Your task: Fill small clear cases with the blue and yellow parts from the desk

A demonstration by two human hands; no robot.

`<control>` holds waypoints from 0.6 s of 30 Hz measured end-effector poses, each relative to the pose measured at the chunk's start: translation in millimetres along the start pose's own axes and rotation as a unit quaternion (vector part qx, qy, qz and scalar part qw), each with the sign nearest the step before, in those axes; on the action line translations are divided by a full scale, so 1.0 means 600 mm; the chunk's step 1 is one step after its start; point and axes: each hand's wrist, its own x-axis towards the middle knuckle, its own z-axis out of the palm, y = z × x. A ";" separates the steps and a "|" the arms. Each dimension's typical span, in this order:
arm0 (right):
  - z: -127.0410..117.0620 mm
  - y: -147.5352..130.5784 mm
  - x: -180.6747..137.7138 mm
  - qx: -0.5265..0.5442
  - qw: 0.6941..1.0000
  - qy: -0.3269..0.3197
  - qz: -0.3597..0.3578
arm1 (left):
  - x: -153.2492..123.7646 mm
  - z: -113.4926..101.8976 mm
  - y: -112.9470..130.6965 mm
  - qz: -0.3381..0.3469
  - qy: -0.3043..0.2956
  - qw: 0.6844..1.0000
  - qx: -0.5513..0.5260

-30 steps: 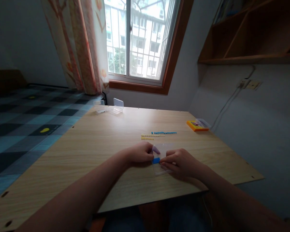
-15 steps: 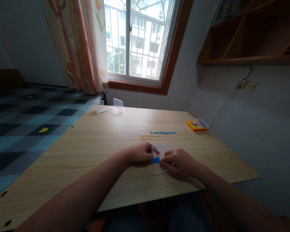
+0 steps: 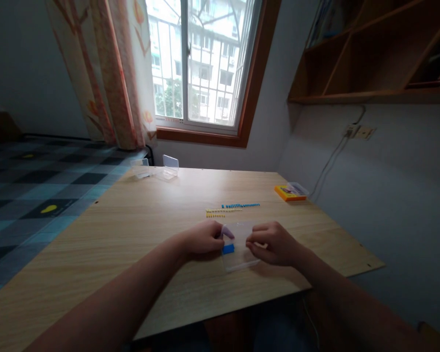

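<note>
A small clear plastic box point(image 3: 238, 259) lies on the wooden table point(image 3: 139, 234) in front of me, with a blue piece point(image 3: 228, 249) inside at its left end. My left hand point(image 3: 201, 238) is curled against the box's left side, thumb by the blue piece. My right hand point(image 3: 273, 243) is curled on the box's right side, fingers pinched at its raised clear lid. Beyond the box lie a row of blue pieces point(image 3: 240, 206) and a row of yellow pieces point(image 3: 220, 212).
An orange-yellow flat box point(image 3: 290, 192) with a clear lid sits at the table's far right. Open clear boxes point(image 3: 157, 168) stand at the far left corner. A checked bedspread point(image 3: 33, 190) lies left of the table; a window and shelves are behind.
My right hand has lifted slightly, away from the box's near edge toward its lid. The view has shifted a little; the left hand stays put.
</note>
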 end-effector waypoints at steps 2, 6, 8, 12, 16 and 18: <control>-0.016 0.040 0.000 0.018 0.988 0.124 0.094 | 0.000 -0.001 -0.003 -0.011 -0.001 1.000 -0.003; -0.029 0.150 0.016 0.011 0.953 0.213 0.218 | -0.002 0.000 -0.004 -0.036 0.005 0.999 -0.015; -0.025 0.202 0.026 0.014 0.936 0.219 0.274 | -0.002 0.000 -0.003 -0.041 0.007 0.999 -0.023; -0.009 0.271 0.041 0.019 0.909 0.210 0.360 | -0.002 0.002 0.003 -0.034 0.004 0.998 -0.058; 0.004 0.305 0.048 0.020 0.889 0.206 0.408 | -0.002 0.002 0.005 -0.030 0.000 0.996 -0.087; 0.011 0.316 0.047 0.019 0.883 0.204 0.421 | -0.003 0.002 0.006 -0.041 0.000 0.995 -0.093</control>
